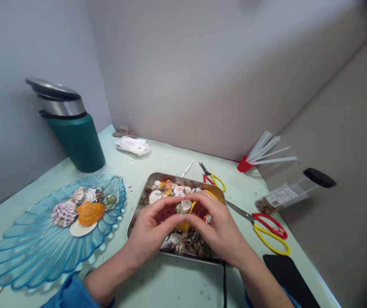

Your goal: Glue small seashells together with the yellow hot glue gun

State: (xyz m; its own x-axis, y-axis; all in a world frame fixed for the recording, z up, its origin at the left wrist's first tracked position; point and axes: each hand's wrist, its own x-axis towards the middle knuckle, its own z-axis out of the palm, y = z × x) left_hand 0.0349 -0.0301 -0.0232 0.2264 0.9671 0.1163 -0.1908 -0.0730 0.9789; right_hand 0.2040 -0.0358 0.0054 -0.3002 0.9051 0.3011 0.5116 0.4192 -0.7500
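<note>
My left hand (153,229) and my right hand (217,226) meet over a metal tray (136,216) filled with several seashells. Between their fingertips they pinch a small pale shell (186,205), held just above the heap. An orange shell (183,224) shows under the fingers; I cannot tell which hand holds it. Both hands have their fingers curled. To the left lies a blue shell-shaped glass dish (36,252) holding several shells, among them an orange one (90,212) and a speckled pink one (64,213).
A green flask with a steel lid (71,126) stands at the back left. Small scissors (213,177) and larger red-and-yellow scissors (266,231) lie right of the tray. Glue sticks in a red holder (263,154), a clear jar (294,192), crumpled paper (133,145) and a black object (287,278) lie around.
</note>
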